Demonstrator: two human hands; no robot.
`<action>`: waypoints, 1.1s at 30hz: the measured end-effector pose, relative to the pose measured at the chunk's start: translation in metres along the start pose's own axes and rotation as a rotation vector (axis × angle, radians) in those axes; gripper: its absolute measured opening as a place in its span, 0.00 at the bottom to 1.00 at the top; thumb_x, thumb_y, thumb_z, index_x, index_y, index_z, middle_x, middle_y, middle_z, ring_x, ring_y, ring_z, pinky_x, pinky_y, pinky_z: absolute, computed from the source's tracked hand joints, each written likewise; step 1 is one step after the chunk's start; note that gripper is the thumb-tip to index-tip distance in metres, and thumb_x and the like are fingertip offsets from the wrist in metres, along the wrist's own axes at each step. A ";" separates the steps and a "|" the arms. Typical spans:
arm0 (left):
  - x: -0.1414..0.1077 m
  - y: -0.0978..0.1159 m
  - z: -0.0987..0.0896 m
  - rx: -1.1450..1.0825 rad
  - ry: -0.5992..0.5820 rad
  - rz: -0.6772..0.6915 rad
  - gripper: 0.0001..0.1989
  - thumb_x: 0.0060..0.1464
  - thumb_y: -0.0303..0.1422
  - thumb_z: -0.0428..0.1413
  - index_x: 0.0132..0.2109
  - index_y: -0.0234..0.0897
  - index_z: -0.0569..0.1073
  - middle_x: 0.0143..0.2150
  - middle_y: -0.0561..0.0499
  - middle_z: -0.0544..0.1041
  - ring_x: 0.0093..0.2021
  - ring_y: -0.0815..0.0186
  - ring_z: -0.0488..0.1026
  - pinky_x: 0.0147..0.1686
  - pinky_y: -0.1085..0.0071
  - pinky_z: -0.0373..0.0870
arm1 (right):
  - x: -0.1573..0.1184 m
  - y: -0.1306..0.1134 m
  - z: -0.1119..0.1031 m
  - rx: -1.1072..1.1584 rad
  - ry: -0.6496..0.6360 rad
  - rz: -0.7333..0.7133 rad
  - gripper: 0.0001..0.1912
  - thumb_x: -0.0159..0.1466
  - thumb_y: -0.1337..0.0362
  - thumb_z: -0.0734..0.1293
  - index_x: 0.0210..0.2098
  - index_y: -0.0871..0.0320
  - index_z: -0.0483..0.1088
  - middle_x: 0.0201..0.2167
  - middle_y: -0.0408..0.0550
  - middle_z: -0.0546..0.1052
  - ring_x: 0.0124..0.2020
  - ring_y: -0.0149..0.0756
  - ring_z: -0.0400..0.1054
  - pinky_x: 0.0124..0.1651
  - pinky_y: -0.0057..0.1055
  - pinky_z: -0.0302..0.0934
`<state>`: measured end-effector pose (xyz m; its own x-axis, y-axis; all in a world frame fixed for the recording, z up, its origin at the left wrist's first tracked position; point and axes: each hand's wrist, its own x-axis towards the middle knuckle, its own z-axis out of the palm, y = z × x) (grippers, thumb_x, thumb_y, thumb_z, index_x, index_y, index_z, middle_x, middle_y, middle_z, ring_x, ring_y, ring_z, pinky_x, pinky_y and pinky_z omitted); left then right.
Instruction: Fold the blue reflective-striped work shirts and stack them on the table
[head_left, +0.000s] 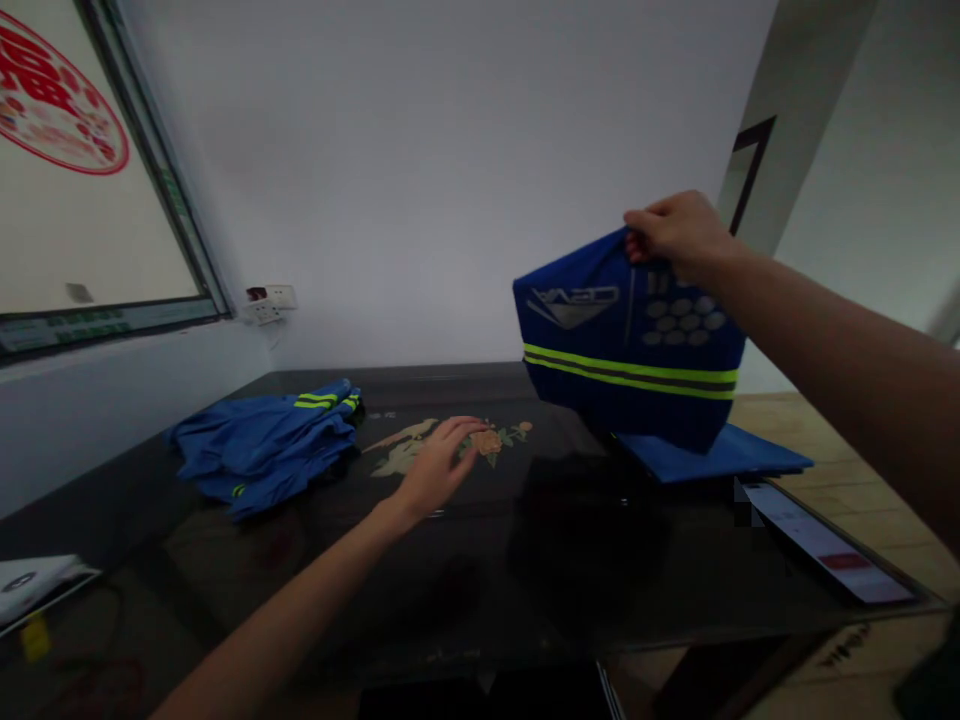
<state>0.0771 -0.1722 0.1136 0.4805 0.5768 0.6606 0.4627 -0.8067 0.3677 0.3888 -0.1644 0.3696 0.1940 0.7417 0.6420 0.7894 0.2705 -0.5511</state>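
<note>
My right hand [675, 235] pinches the upper edge of a folded blue work garment [577, 345] and holds it up in the air on the right. White printed lettering and a yellow-green reflective stripe face me on the hanging cloth. Beneath it, another folded blue garment [712, 455] lies flat at the table's right side, partly covered from view. My left hand [439, 465] hovers over or rests on the middle of the dark table, fingers stretched out and holding nothing. To its left sits a crumpled heap of blue garments [270, 435] with yellow-green stripes.
The dark glossy table [465, 560] bears a painted flower and bird design. A phone [825, 545] with a lit screen lies near its right edge. At the far left is a white item [41, 585]. A wall socket [277, 297] is beside the window.
</note>
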 end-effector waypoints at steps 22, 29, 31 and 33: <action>0.032 -0.023 -0.027 -0.070 0.328 -0.056 0.09 0.59 0.35 0.54 0.38 0.37 0.77 0.34 0.51 0.73 0.36 0.67 0.71 0.38 0.70 0.69 | -0.020 0.030 0.052 -0.008 -0.313 -0.088 0.12 0.58 0.68 0.69 0.19 0.63 0.71 0.19 0.46 0.70 0.26 0.33 0.68 0.32 0.32 0.64; 0.177 0.051 -0.190 0.491 0.263 0.099 0.29 0.62 0.39 0.36 0.41 0.14 0.71 0.38 0.55 0.72 0.48 0.65 0.72 0.44 0.67 0.61 | 0.001 -0.046 -0.022 -0.056 0.050 -0.162 0.12 0.64 0.68 0.64 0.23 0.64 0.67 0.21 0.44 0.66 0.26 0.27 0.64 0.40 0.37 0.64; 0.197 0.080 -0.215 0.634 0.360 0.134 0.37 0.56 0.37 0.22 0.43 0.09 0.67 0.40 0.57 0.69 0.53 0.65 0.68 0.44 0.67 0.57 | 0.004 -0.066 -0.038 -0.061 0.224 -0.275 0.15 0.64 0.64 0.62 0.22 0.63 0.66 0.21 0.42 0.64 0.26 0.25 0.62 0.38 0.32 0.61; 0.199 0.093 -0.221 0.738 0.502 0.139 0.39 0.54 0.38 0.19 0.46 0.10 0.66 0.43 0.56 0.69 0.54 0.67 0.67 0.44 0.68 0.57 | -0.001 -0.079 -0.043 -0.107 0.344 -0.370 0.18 0.65 0.63 0.60 0.20 0.62 0.62 0.22 0.42 0.63 0.30 0.25 0.63 0.39 0.28 0.57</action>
<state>0.0515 -0.1608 0.4238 0.2658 0.2164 0.9394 0.8684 -0.4769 -0.1359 0.3513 -0.2130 0.4359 0.0566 0.3585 0.9318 0.8933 0.3987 -0.2076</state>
